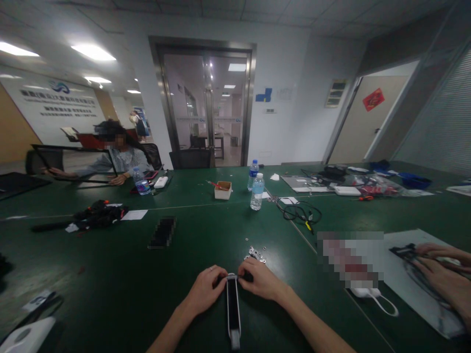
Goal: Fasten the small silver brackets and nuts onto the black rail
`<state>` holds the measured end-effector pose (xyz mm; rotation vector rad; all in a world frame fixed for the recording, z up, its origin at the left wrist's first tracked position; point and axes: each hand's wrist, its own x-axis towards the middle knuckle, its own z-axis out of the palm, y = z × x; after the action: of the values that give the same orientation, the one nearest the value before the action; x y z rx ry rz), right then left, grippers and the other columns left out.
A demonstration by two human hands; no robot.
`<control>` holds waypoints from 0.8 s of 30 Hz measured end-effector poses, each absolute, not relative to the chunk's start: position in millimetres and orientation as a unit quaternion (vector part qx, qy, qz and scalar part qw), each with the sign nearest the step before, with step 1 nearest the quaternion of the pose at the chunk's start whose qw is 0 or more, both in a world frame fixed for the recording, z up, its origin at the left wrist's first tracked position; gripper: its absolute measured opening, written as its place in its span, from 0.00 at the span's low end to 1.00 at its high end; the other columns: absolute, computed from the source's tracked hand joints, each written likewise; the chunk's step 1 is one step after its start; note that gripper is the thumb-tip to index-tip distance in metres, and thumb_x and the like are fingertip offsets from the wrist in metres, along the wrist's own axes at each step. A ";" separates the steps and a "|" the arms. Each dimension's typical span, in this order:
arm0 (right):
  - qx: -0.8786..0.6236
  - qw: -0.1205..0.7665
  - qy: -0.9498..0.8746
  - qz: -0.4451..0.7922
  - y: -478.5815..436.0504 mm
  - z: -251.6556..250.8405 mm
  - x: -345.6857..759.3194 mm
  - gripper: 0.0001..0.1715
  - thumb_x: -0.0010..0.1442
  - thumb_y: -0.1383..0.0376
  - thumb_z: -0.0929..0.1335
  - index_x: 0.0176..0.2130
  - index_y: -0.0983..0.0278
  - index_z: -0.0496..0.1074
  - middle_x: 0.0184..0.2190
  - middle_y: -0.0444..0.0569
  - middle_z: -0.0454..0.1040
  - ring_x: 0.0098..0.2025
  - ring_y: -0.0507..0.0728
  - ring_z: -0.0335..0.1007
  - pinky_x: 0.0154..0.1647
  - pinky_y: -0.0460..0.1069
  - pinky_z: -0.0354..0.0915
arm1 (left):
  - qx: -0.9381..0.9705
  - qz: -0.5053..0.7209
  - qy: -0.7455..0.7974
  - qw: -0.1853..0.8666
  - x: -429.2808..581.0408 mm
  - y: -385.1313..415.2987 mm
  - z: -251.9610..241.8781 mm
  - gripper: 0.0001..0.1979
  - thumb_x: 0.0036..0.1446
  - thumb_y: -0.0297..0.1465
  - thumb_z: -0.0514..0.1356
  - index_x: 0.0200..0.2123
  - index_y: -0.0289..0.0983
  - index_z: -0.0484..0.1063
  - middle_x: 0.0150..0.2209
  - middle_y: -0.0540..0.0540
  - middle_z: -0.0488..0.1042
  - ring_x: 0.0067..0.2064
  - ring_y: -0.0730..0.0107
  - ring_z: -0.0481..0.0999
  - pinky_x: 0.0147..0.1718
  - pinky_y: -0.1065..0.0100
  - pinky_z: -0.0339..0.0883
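Looking from far away, I see first the wide green worktop (198, 228), and at its near side one long white-edged piece (233, 306) with a dark middle. My left hand (207, 289) is almost closed, its fingertips pinching the far end. My right hand (262, 280) is curled at this same end; whether it grips, I cannot tell. Just beyond it are small metal parts (254, 253).

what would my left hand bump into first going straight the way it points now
Probably the far end of the narrow pale-framed piece, which your left hand seems to touch; just past it is your right hand. Exact contact is hard to judge.
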<state>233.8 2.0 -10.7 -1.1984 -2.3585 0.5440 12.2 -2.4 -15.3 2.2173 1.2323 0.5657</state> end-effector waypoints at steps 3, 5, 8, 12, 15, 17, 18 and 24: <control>-0.432 0.222 -0.851 0.198 2.1 -10.5 234.1 0.02 0.55 0.70 0.67 0.33 0.64 0.70 0.32 0.47 0.70 0.36 0.54 0.66 0.38 0.47 0.62 | 0.823 0.209 0.455 0.267 12.2 -2.0 -15.8 0.09 0.64 0.31 0.53 0.39 0.38 0.73 0.35 0.49 0.72 0.34 0.68 0.70 0.34 0.70 0.64; -0.431 0.224 -0.852 0.197 2.6 -11.5 234.6 0.02 0.55 0.69 0.67 0.33 0.64 0.70 0.33 0.47 0.70 0.37 0.54 0.66 0.38 0.47 0.62 | 0.823 0.208 0.456 0.269 12.1 -2.0 -15.7 0.09 0.64 0.31 0.53 0.39 0.38 0.73 0.35 0.49 0.72 0.34 0.68 0.71 0.33 0.70 0.64; -0.429 0.226 -0.852 0.199 3.7 -13.4 235.2 0.03 0.55 0.70 0.67 0.33 0.64 0.70 0.33 0.47 0.70 0.37 0.54 0.66 0.38 0.46 0.61 | 0.822 0.206 0.457 0.271 11.8 -2.1 -15.8 0.09 0.64 0.32 0.53 0.40 0.39 0.73 0.35 0.49 0.73 0.34 0.67 0.71 0.33 0.71 0.64; -0.427 0.226 -0.852 0.201 4.6 -14.6 235.9 0.03 0.55 0.69 0.67 0.33 0.64 0.70 0.33 0.46 0.70 0.37 0.54 0.66 0.38 0.46 0.61 | 0.819 0.204 0.460 0.275 11.6 -2.4 -16.1 0.09 0.64 0.32 0.53 0.39 0.38 0.73 0.35 0.49 0.73 0.35 0.67 0.71 0.34 0.70 0.65; -0.429 0.223 -0.852 0.201 4.4 -13.8 236.8 0.03 0.54 0.69 0.67 0.34 0.64 0.70 0.33 0.46 0.70 0.37 0.54 0.65 0.38 0.46 0.61 | 0.819 0.203 0.459 0.279 11.4 -2.5 -15.9 0.10 0.65 0.32 0.53 0.40 0.38 0.73 0.37 0.49 0.73 0.36 0.67 0.71 0.35 0.70 0.65; -0.430 0.221 -0.852 0.202 4.0 -12.9 237.4 0.03 0.54 0.69 0.67 0.34 0.64 0.70 0.33 0.47 0.71 0.37 0.54 0.65 0.38 0.46 0.61 | 0.819 0.203 0.458 0.281 11.1 -2.3 -15.9 0.10 0.65 0.32 0.52 0.40 0.38 0.73 0.37 0.49 0.73 0.36 0.67 0.71 0.35 0.70 0.65; -0.431 0.219 -0.852 0.202 3.9 -12.4 237.7 0.03 0.55 0.69 0.67 0.34 0.64 0.70 0.34 0.47 0.71 0.37 0.54 0.65 0.38 0.46 0.61 | 0.819 0.203 0.457 0.282 10.9 -2.2 -15.9 0.10 0.65 0.33 0.52 0.40 0.38 0.73 0.37 0.49 0.73 0.36 0.67 0.71 0.34 0.70 0.65; -0.429 0.213 -0.854 0.203 4.1 -9.1 238.1 0.05 0.53 0.69 0.68 0.35 0.64 0.71 0.34 0.46 0.70 0.38 0.54 0.66 0.39 0.46 0.61 | 0.818 0.203 0.459 0.281 10.8 -1.7 -16.6 0.10 0.65 0.33 0.52 0.40 0.38 0.73 0.36 0.49 0.73 0.34 0.68 0.70 0.33 0.70 0.65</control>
<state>238.1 4.1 -9.1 -1.1901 -2.3711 0.5648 10.8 -1.7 -16.6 2.1932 1.2290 0.5452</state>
